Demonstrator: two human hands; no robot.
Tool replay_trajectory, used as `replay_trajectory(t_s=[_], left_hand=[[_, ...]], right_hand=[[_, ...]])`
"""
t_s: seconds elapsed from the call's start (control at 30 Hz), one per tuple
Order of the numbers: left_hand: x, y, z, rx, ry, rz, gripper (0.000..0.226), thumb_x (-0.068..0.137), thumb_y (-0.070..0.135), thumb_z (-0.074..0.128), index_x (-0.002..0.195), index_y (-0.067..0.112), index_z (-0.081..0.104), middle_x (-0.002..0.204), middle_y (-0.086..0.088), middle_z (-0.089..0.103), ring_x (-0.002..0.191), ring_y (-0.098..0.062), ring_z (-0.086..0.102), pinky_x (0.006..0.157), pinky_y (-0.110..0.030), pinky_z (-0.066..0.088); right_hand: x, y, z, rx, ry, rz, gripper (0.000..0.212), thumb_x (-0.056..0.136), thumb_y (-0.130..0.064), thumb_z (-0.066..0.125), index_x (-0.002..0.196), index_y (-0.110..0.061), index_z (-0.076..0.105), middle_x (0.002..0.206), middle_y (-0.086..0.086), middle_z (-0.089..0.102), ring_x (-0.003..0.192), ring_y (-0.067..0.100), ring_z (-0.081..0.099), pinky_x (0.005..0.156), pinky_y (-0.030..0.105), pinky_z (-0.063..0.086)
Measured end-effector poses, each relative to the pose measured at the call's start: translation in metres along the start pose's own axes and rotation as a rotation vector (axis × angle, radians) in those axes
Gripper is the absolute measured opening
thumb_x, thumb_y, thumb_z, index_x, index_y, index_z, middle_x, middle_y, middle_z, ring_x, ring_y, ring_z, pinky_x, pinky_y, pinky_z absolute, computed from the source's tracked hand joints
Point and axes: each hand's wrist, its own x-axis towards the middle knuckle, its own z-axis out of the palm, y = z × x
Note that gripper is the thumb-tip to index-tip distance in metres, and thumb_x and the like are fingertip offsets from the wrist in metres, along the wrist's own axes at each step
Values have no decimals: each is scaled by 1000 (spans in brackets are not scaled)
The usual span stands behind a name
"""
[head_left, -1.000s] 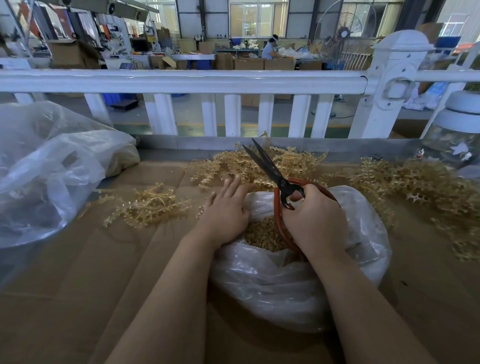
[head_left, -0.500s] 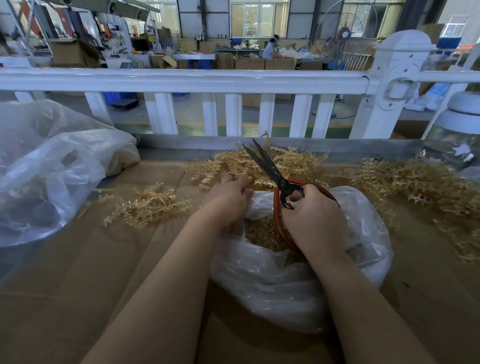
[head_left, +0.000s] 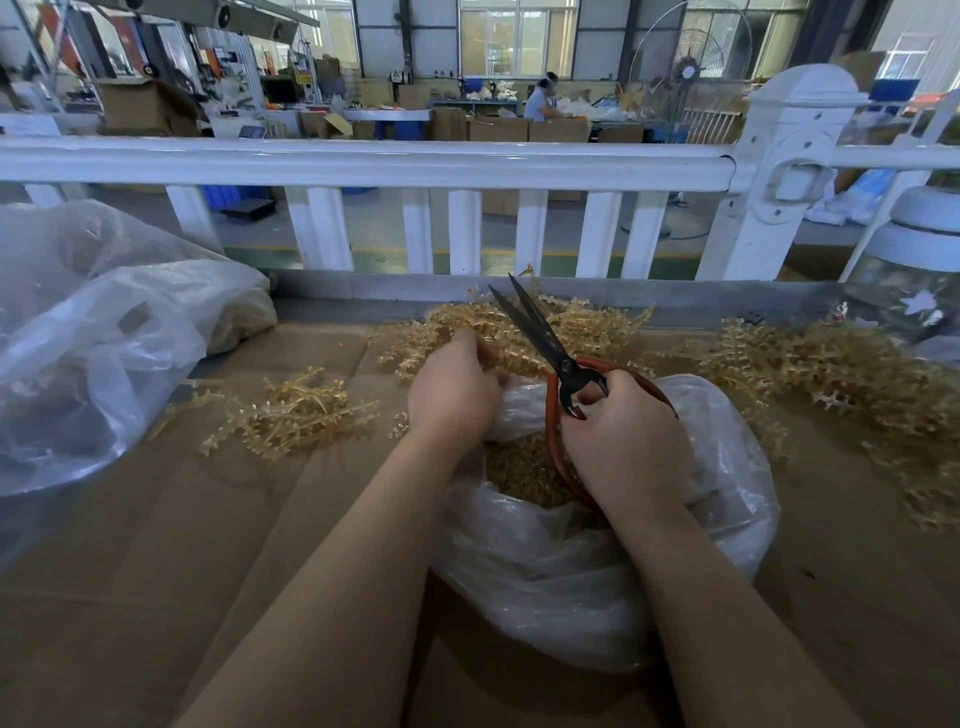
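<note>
Cardboard bench (head_left: 208, 519), factory floor behind. Left hand (head_left: 452, 389) curls round sprigs (head_left: 597, 322) in the pile just behind the bag (head_left: 571, 561). Right hand (head_left: 623, 447) grips scissors (head_left: 540, 332), blades slightly apart, over the bag. Step looks like fetching a sprig. Next: bring it between the blades and snip above the bag.

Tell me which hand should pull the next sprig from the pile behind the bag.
Left. The left hand rests on the pile of sprigs, fingers curled into it, with no tool. The right hand is full: it grips the scissors, blades slightly open, over the bag.
</note>
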Motion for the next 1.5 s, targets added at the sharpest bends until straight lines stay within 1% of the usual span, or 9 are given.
replay_trajectory(t_s=[0.17,0.37,0.57,0.83,0.93,1.07,1.23,1.33,1.5], left_hand=[[-4,5,-8,-518,181,-71,16,89,15,70,88,24,57,83,12,62,71,2,58,59,-13,43],[-4,12,-28,-960,288,-83,23,87,1,68,81,16,52,83,-6,59,80,-20,60,84,-36,56],[-4,13,-44,-1364,297,-181,24,95,-4,55,83,15,44,82,-5,56,72,-15,59,67,-26,53],[-6,-19,-48,-710,17,-466,13,77,-3,54,89,2,56,74,-13,53,63,-21,45,53,-28,33],[-12,-23,-45,-489,-79,-417,9,76,4,58,85,7,58,83,-15,61,72,-26,57,60,-31,47],[-13,-24,-40,-21,11,-376,76,77,22,73,137,10,27,136,-16,34,117,-36,48,87,-45,51],[-12,-25,-32,-24,-31,-262,87,74,24,85,137,23,25,138,-13,26,98,-32,55,81,-40,51],[-10,-32,-30,-37,7,-237,55,87,21,73,134,21,45,142,-14,31,85,-25,53,75,-34,42],[-7,-37,-28,9,21,-258,61,90,30,70,141,9,43,148,-19,35,123,-35,52,94,-42,46]], right_hand=[[-1,-1,0,1,13,30,38,88,-63,57,78,-28,48,62,-19,41,56,-3,35,47,20,21],[-1,-1,0,-13,35,55,38,89,-62,56,71,-32,42,61,-17,43,56,-4,36,47,21,22],[-1,-1,-1,-3,66,66,37,90,-61,56,73,-30,45,62,-19,41,56,-5,33,47,19,20],[-3,-3,-5,10,94,43,35,89,-55,62,90,-20,61,69,-19,43,60,4,38,47,18,19],[-4,-4,-6,10,98,43,37,89,-56,63,94,-19,64,75,-16,49,67,8,43,47,17,19],[-3,-5,-6,21,86,47,34,89,-55,63,91,-21,62,72,-17,48,65,8,43,48,18,21],[-3,-5,-6,34,74,46,32,89,-53,64,86,-22,57,69,-16,49,63,10,45,48,19,23],[-3,-6,-6,38,79,37,32,89,-55,63,84,-24,56,69,-15,49,60,7,43,47,18,23],[-3,-5,-5,37,83,20,32,89,-54,64,85,-24,55,69,-18,48,59,3,41,48,18,21]])
